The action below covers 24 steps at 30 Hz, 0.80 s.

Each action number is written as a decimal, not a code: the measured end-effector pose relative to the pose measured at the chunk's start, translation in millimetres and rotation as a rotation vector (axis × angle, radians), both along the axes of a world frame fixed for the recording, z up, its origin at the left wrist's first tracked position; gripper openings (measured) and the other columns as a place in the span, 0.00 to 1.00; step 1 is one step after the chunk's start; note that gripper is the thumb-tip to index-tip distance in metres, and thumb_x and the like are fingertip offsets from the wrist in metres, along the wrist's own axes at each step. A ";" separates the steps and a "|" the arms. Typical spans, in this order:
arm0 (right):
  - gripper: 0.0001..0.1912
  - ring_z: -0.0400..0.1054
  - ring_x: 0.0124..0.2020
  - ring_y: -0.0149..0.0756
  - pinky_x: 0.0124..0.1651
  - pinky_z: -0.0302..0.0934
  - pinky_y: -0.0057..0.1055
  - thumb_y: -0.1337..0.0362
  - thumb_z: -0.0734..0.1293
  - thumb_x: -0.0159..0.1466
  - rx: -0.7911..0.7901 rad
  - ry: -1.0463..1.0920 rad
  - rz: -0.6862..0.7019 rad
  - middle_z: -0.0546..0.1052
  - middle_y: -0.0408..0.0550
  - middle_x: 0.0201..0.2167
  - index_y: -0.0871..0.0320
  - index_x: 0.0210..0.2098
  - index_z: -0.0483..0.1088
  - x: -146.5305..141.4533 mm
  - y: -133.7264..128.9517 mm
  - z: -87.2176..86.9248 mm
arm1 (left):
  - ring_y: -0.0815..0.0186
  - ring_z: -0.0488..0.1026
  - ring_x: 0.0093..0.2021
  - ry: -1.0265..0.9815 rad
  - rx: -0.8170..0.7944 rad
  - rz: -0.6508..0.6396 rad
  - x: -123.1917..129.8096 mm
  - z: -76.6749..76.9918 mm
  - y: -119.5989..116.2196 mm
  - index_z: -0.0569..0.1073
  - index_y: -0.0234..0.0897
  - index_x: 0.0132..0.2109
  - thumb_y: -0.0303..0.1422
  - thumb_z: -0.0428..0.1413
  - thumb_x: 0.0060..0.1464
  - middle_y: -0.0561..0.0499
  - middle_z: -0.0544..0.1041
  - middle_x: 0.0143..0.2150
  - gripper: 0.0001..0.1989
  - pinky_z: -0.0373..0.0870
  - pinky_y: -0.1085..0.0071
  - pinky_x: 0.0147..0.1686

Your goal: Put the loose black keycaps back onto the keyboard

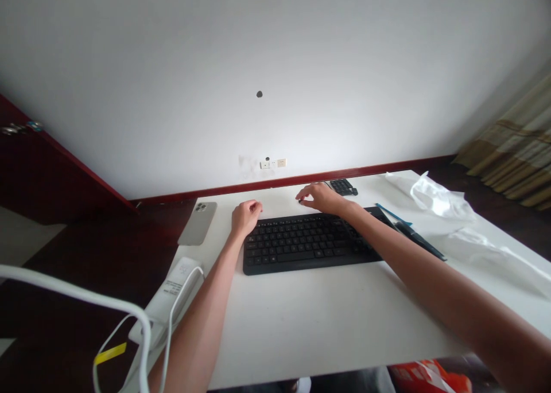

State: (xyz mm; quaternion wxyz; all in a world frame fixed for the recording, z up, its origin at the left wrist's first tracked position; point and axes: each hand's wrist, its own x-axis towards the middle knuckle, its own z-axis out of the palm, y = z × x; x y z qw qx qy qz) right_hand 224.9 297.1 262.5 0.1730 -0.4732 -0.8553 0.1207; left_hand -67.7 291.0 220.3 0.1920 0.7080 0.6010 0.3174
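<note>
A black keyboard [297, 244] lies on the white table in front of me. My left hand [247, 217] rests at its upper left corner, fingers curled in; whether anything is inside them is hidden. Beyond the keyboard's back edge, my right hand [319, 198] pinches a small black piece [300, 201] between thumb and fingertips, too small to name. My right forearm crosses over the keyboard's right end. A separate black number pad [343, 187] sits just behind the right hand.
A phone [198, 224] lies at the left edge, near a white power strip [170, 292] with cables. To the right are a blue stick-like tool [392, 214], a long black object [419, 241] and clear plastic wrapping [443, 198]. A wall socket [281, 163] is behind the table.
</note>
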 end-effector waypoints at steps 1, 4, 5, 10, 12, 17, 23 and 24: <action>0.12 0.77 0.45 0.42 0.51 0.68 0.33 0.68 0.68 0.64 -0.004 0.027 -0.002 0.84 0.50 0.45 0.57 0.45 0.82 2.1 -2.4 5.1 | 0.63 0.72 0.30 0.001 -0.001 0.001 0.1 -0.2 0.1 0.75 0.41 0.28 0.42 0.50 0.60 0.52 0.78 0.27 0.17 0.58 0.69 0.33; 0.11 0.78 0.42 0.40 0.47 0.69 0.32 0.66 0.69 0.63 -0.114 0.060 -0.010 0.85 0.48 0.42 0.56 0.44 0.82 17.4 -8.5 24.6 | 0.63 0.72 0.30 0.004 -0.010 0.004 0.3 -0.1 0.5 0.75 0.41 0.28 0.42 0.50 0.61 0.52 0.79 0.28 0.18 0.59 0.69 0.34; 0.11 0.78 0.42 0.40 0.46 0.69 0.31 0.65 0.70 0.63 -0.182 0.061 -0.012 0.85 0.47 0.40 0.55 0.43 0.83 25.0 -9.6 31.2 | 0.63 0.72 0.30 0.007 -0.013 0.003 0.4 0.1 0.6 0.75 0.41 0.28 0.43 0.50 0.61 0.52 0.79 0.28 0.18 0.59 0.69 0.34; 0.09 0.78 0.44 0.42 0.46 0.70 0.32 0.61 0.73 0.58 -0.419 -0.037 0.004 0.84 0.44 0.41 0.52 0.39 0.82 61.8 -9.6 51.0 | 0.64 0.70 0.28 0.019 -0.028 -0.001 1.3 2.3 -0.2 0.75 0.41 0.28 0.44 0.50 0.61 0.54 0.76 0.25 0.18 0.58 0.69 0.33; 0.10 0.78 0.44 0.43 0.45 0.71 0.33 0.60 0.74 0.57 -0.470 -0.071 0.007 0.84 0.45 0.42 0.51 0.39 0.82 67.6 -10.1 52.2 | 0.64 0.69 0.27 0.021 -0.033 0.004 1.6 3.0 -0.9 0.75 0.40 0.28 0.44 0.50 0.61 0.54 0.75 0.24 0.18 0.58 0.69 0.32; 0.11 0.79 0.44 0.44 0.42 0.70 0.33 0.58 0.76 0.57 -0.530 -0.104 0.032 0.85 0.46 0.41 0.51 0.39 0.82 61.1 -14.4 49.3 | 0.64 0.69 0.27 0.022 -0.033 -0.004 1.8 3.8 -1.4 0.76 0.40 0.29 0.44 0.51 0.60 0.54 0.74 0.23 0.18 0.59 0.70 0.32; 0.09 0.79 0.43 0.43 0.41 0.69 0.31 0.62 0.75 0.58 -0.522 -0.140 0.063 0.85 0.45 0.40 0.51 0.39 0.83 50.2 -17.9 46.6 | 0.65 0.69 0.27 0.030 -0.042 0.002 1.1 3.2 -0.2 0.76 0.40 0.29 0.44 0.51 0.60 0.54 0.74 0.24 0.18 0.59 0.70 0.32; 0.08 0.79 0.43 0.43 0.41 0.69 0.31 0.64 0.75 0.58 -0.510 -0.144 0.062 0.85 0.45 0.40 0.52 0.39 0.83 48.7 -18.7 46.8 | 0.65 0.69 0.27 0.031 -0.040 -0.002 0.9 2.8 0.1 0.76 0.40 0.29 0.45 0.51 0.60 0.54 0.74 0.24 0.18 0.59 0.70 0.32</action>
